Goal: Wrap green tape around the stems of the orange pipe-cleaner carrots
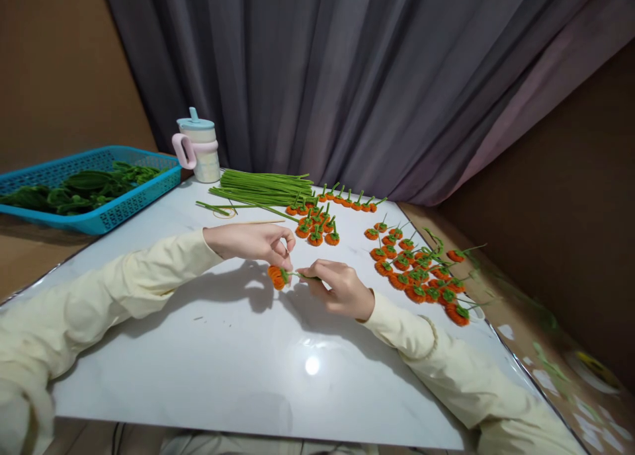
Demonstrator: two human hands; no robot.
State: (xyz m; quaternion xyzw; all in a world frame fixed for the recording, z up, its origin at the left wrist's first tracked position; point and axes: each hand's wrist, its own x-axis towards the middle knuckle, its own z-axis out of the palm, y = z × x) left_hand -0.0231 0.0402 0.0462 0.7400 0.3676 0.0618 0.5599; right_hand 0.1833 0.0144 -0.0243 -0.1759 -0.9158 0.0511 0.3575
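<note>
A small orange pumpkin of fuzzy chenille stem point(278, 278), with a green top, hangs tilted just under the fingertips of my left hand point(253, 242). Those fingers are pinched together and touch its green top; exactly what sits between their tips is partly hidden. From the pumpkin a thin green stem point(296, 274) runs right into my right hand point(340, 286), whose thumb and fingers are closed on it. Beyond my hands stands a cluster of finished-looking orange pumpkins point(315, 235) with upright green stems. More pumpkins point(415, 292) with thin stalks lie to the right.
Green chenille stems point(265, 189) lie bundled at the back of the white table point(223, 375). A lidded cup with a pink handle point(206, 157) stands beside a blue basket point(102, 218) of green pieces. A thin wooden stick point(262, 221) lies behind my left hand. Scraps litter the right side.
</note>
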